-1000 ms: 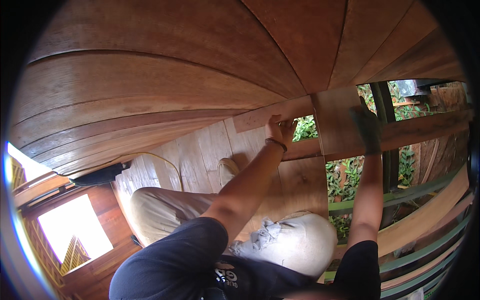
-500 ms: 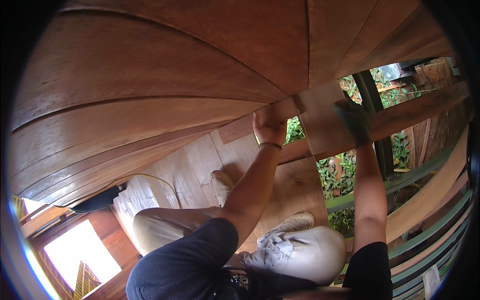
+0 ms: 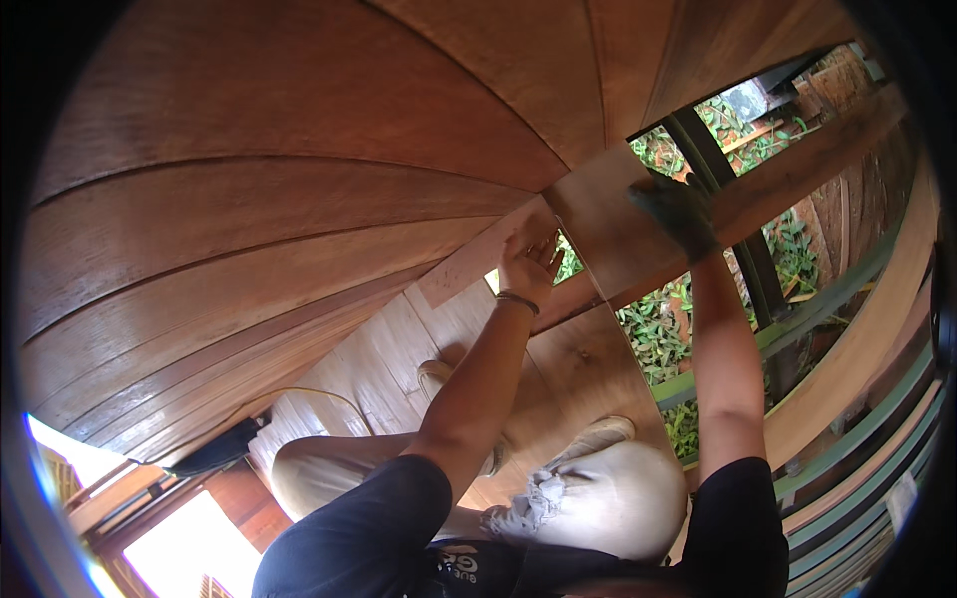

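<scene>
Panel of smooth, brown, rectangular wood [image 3: 598, 229], right of upper centre, long axis slanting from upper left toward lower right. Dark-gloved right hand [image 3: 680, 212] over its right edge, impossible to tell whether gripping; bare left hand [image 3: 525, 269], fingers loosely spread, beside the green-leaved floor opening [image 3: 570, 265] near centre.

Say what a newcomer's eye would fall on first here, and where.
Probably the brown plank wall, which fills the upper left and seems to bend in the wide view. Next come the green leaves showing through floor openings at right. Near the middle, the right hand, dark and seemingly gloved, is at a short board, with the bare left hand beside a small gap left of it.
</scene>
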`<action>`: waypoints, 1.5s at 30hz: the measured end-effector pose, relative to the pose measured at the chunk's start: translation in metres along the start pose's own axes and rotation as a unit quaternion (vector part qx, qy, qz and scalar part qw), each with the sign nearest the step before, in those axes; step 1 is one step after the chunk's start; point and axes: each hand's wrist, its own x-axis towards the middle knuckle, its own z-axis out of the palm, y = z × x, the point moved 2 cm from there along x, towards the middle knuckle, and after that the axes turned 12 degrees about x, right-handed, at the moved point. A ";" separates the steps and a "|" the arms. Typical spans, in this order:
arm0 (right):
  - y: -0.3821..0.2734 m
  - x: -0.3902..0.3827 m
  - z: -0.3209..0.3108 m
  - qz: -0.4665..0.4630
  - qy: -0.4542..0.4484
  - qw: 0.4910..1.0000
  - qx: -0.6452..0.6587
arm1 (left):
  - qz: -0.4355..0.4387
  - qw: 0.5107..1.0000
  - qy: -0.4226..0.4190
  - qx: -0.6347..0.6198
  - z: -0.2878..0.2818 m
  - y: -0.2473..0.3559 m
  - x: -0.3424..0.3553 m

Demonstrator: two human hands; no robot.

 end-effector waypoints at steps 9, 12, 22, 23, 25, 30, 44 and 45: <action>-0.003 -0.004 0.003 -0.020 0.019 0.987 -0.155 | 0.056 0.777 -0.067 0.624 0.024 -0.017 -0.005; 0.004 0.000 0.005 -0.016 0.010 0.995 -0.099 | 0.033 0.781 -0.012 0.623 0.030 -0.019 -0.007; 0.016 0.007 0.006 -0.057 0.062 0.993 -0.076 | 0.070 0.798 -0.042 0.597 0.018 -0.027 0.002; 0.015 0.006 0.005 -0.066 0.064 0.994 -0.062 | 0.122 0.781 -0.077 0.607 0.018 -0.026 0.001; 0.014 0.005 0.003 -0.031 0.034 0.996 -0.070 | 0.152 0.763 -0.100 0.620 0.019 -0.026 -0.003; 0.012 -0.001 0.000 -0.030 0.004 1.000 0.005 | 0.051 0.783 -0.026 0.620 0.026 -0.024 -0.008; 0.012 0.006 -0.004 -0.026 -0.043 0.996 -0.079 | 0.078 0.697 -0.049 0.711 0.037 -0.015 -0.011; 0.012 0.006 -0.005 -0.011 -0.052 0.996 -0.074 | 0.073 0.705 -0.051 0.704 0.038 -0.016 -0.012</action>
